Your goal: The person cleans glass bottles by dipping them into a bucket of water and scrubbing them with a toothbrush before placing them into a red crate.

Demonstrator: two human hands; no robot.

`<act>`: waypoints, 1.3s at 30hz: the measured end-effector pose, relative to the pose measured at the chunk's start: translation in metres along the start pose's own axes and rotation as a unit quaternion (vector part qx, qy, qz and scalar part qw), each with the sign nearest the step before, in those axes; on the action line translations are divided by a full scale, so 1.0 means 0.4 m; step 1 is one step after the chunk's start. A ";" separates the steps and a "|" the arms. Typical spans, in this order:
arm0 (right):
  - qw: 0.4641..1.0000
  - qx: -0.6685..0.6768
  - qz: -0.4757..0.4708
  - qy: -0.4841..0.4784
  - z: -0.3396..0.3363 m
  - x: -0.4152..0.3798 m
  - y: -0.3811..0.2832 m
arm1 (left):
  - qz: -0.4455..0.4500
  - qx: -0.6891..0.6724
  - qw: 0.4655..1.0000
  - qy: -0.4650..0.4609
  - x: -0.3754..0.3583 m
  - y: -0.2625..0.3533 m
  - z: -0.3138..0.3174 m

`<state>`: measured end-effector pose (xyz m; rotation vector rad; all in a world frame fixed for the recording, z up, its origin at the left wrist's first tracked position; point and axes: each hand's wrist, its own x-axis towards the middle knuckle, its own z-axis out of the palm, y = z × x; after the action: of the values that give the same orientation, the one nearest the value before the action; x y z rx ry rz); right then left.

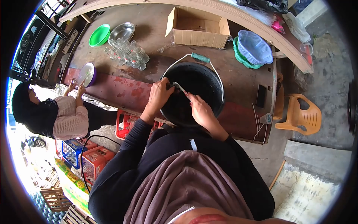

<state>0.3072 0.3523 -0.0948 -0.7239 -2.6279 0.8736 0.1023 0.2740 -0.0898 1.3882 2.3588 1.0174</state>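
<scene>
A black bucket (203, 87) with a wire handle and a teal grip stands on the brown table (149, 22) in front of me. Over its left rim, my left hand (161, 94) is closed round a small dark object that I cannot make out. My right hand (201, 109) reaches over the near side of the bucket, its fingers closed on the reddish handle of a thin tool (181, 89). The tool's far end meets the dark object at my left fingertips. The inside of the bucket is dark, and its contents are hidden.
Glass bottles (128, 54) lie grouped beside a metal bowl (122, 31) and green basin (99, 35). A cardboard box (201, 37) and blue basket (255, 47) stand behind. A person (71, 115) works at a purple-rimmed bowl (87, 74), left. Right are a phone (261, 96) and orange chair (304, 115).
</scene>
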 end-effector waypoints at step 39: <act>0.992 -0.067 0.107 -0.026 -0.010 -0.035 -0.037 | 0.008 -0.009 1.000 -0.029 -0.029 -0.007 0.047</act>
<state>0.3151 0.3366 -0.0840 -1.0471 -2.7122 0.7854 0.1161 0.2719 -0.1072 1.4138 2.2949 0.9872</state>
